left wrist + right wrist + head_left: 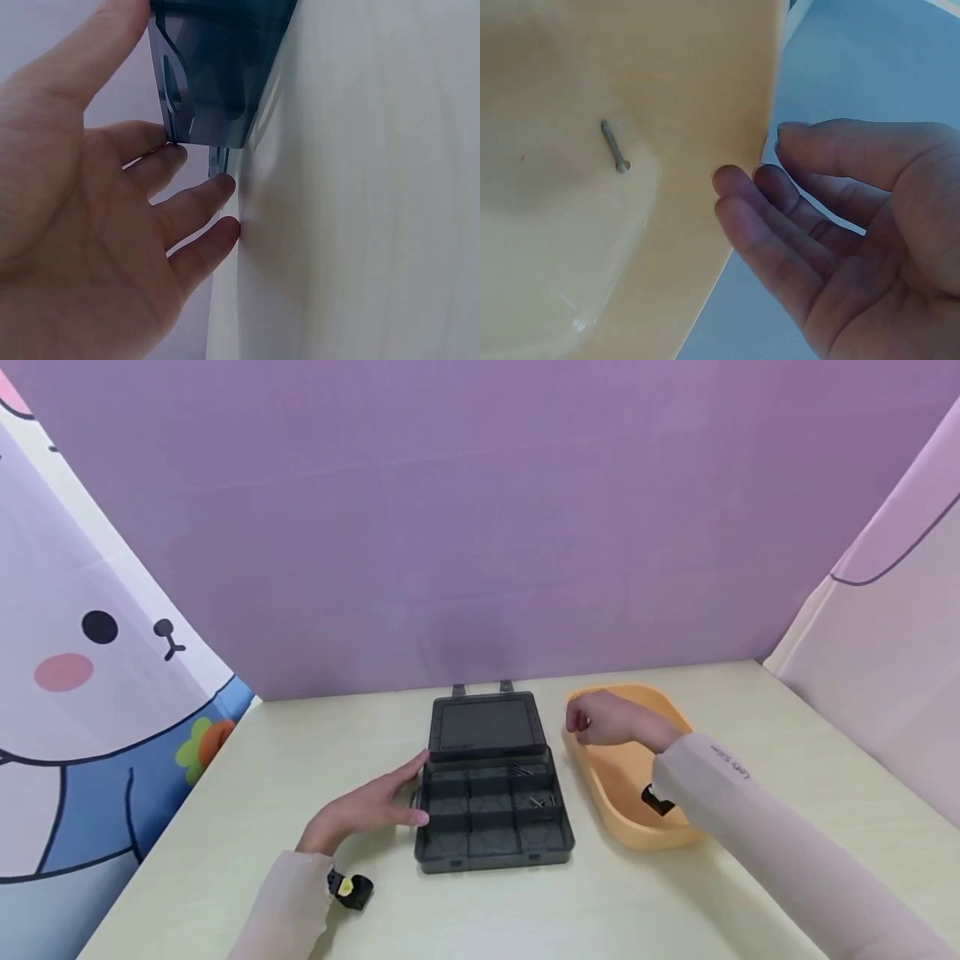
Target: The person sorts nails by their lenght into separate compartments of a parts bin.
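Note:
A dark translucent organizer box (pixel 493 839) lies on the table with its lid (pixel 486 724) folded back. Several small metal screws (pixel 538 802) are in its right-hand compartments. My left hand (pixel 375 806) rests against the box's left side, thumb and fingers spread; in the left wrist view its fingertips (pixel 225 184) are right at the box's end. My right hand (pixel 611 718) is over the left rim of an orange basin (pixel 626 835), thumb and forefinger tips together. I cannot tell whether a small thing is between them. One screw (pixel 615 146) lies inside the basin.
The pale table (pixel 360 727) carries the box in the middle and the basin to its right. A purple cloth (pixel 480 527) hangs behind the table's far edge, and printed cloth (pixel 97 710) hangs at the left.

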`<state>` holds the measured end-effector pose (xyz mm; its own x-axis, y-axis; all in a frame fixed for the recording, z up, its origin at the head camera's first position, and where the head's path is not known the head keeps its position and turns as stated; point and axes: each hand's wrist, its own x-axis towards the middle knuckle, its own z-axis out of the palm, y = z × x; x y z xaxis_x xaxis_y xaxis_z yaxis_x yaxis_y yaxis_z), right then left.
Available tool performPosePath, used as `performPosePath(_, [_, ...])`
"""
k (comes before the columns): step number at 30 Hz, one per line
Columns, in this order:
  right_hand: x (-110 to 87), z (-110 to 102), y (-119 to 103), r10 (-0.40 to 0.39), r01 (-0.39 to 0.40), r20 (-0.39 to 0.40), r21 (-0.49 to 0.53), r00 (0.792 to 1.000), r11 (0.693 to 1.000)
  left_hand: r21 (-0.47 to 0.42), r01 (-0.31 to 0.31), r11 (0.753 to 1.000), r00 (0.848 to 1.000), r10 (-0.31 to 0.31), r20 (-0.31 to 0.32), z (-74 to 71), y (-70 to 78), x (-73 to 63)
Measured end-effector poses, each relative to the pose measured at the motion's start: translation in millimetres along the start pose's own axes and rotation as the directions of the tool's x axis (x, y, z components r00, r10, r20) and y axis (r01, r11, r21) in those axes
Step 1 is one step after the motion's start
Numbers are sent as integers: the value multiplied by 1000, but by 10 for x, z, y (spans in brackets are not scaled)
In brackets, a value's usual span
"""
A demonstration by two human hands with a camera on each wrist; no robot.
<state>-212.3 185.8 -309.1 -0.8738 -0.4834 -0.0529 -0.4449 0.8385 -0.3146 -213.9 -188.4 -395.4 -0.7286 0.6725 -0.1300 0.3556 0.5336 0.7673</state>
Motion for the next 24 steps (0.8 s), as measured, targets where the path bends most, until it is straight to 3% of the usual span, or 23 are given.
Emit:
performPosePath(5, [-18, -34, 86, 62, -63, 32, 11, 998, 998, 11, 6, 1000, 1000, -6, -1, 0, 0, 3])
performPosePath(12, [-25, 57, 168, 152, -157, 135, 30, 979, 987, -12, -4, 1000, 1000, 5, 11, 6, 17, -3])
performPosePath(24, [34, 277, 266, 96, -91, 145, -39, 985, 995, -73, -15, 997, 1000, 17, 21, -17, 13, -76])
